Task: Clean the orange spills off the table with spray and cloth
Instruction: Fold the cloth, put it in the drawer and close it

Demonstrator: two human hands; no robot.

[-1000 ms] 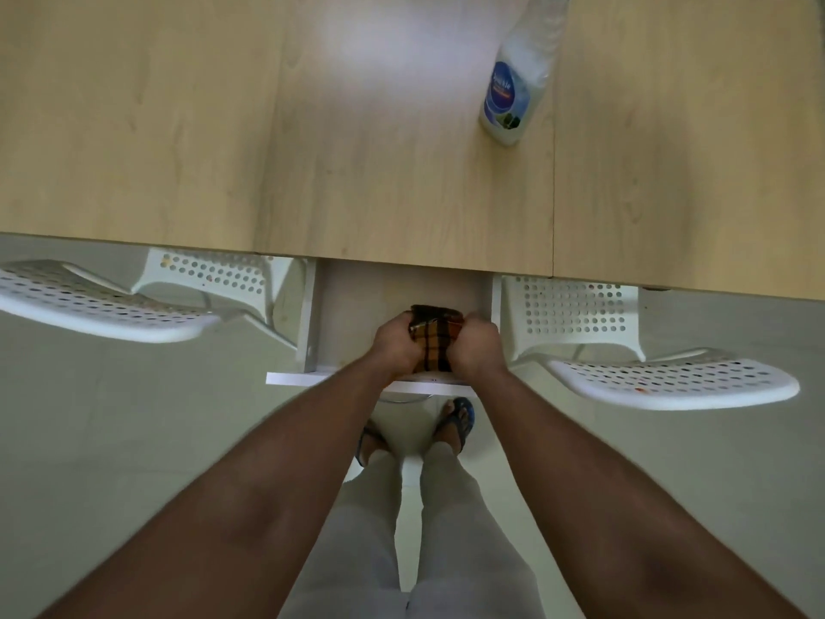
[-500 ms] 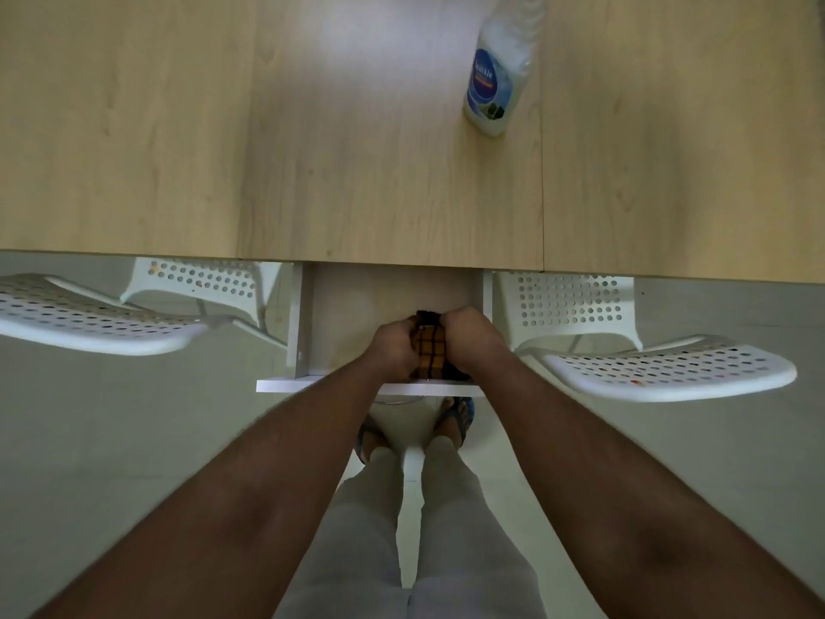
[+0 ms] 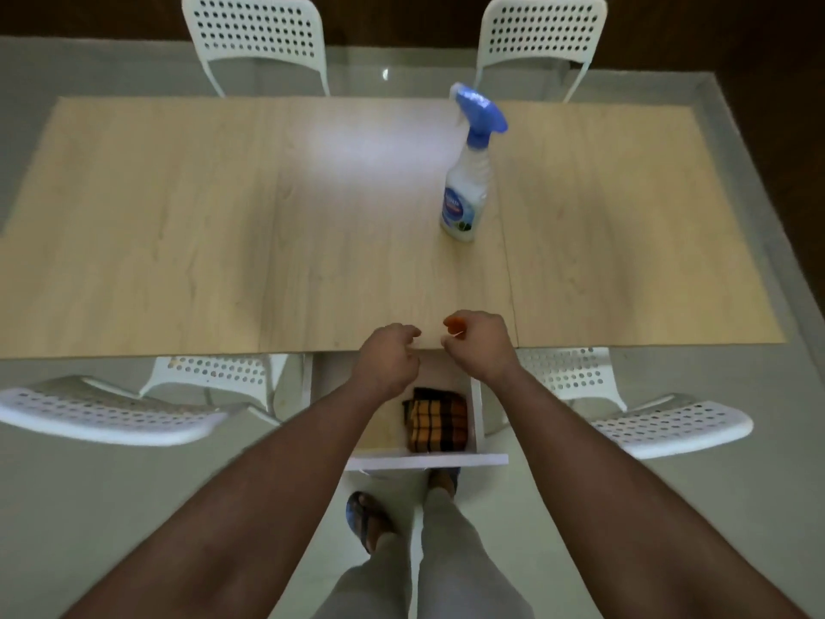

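A folded orange-and-brown checked cloth (image 3: 437,419) lies in an open white drawer (image 3: 424,461) under the near edge of the wooden table (image 3: 223,239). A white spray bottle (image 3: 466,189) with a blue trigger head stands upright on the table, right of centre. My left hand (image 3: 386,359) and my right hand (image 3: 480,346) hover side by side over the table's near edge, above the drawer, fingers loosely curled and holding nothing. A small orange patch shows at my right fingertips; I cannot tell what it is.
Two white perforated chairs, one (image 3: 254,33) on the left and one (image 3: 542,29) on the right, stand at the far side. At the near side, another chair (image 3: 102,411) and a second one (image 3: 669,424) flank the drawer. My legs and sandalled feet are below it.
Both hands let go of the cloth, which now lies in the drawer, and rose to the table edge. The view tilted up and now takes in the whole table.
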